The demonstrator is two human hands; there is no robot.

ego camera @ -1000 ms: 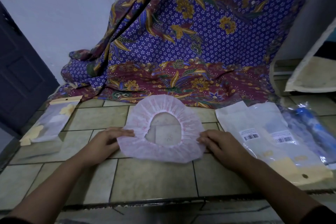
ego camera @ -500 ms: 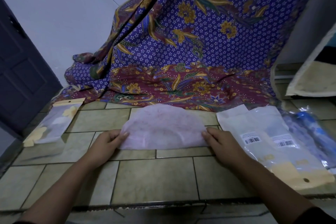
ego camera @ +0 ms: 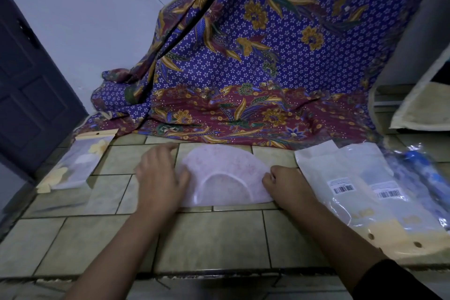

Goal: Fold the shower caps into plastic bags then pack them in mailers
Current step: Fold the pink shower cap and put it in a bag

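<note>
While the shower cap (ego camera: 226, 173) lies folded in half on the tiled desk (ego camera: 214, 238), both hands are at its two ends. The cap is pale pink and has a half-moon shape. Its straight edge faces the person, its round edge points to 12 o'clock, and the elastic band shows through as a lighter arc.

The left hand (ego camera: 160, 178) is at the 9 o'clock end of the cap. It lies palm down with the fingers rather straight and spread, and it covers that end. The hand is a little blurred, so I cannot tell how hard it presses.

The right hand (ego camera: 280, 184) is at the 3 o'clock end. Its fingers are curled and they pinch the corner of the cap against the desk.

At 3 o'clock from the cap, just beside the right hand, lie two clear plastic bags (ego camera: 345, 178) with barcode labels and yellow ends, one partly over the other. Further at 3 o'clock is a crinkled wrap (ego camera: 418, 168) with something blue inside. At 9 o'clock, well apart from the cap, lies another flat bag (ego camera: 78, 163) with a yellow top. A patterned purple cloth (ego camera: 255, 68) hangs down at 12 o'clock, and its hem lies on the desk just behind the cap. A dark door (ego camera: 31, 85) stands at 10 o'clock.
</note>
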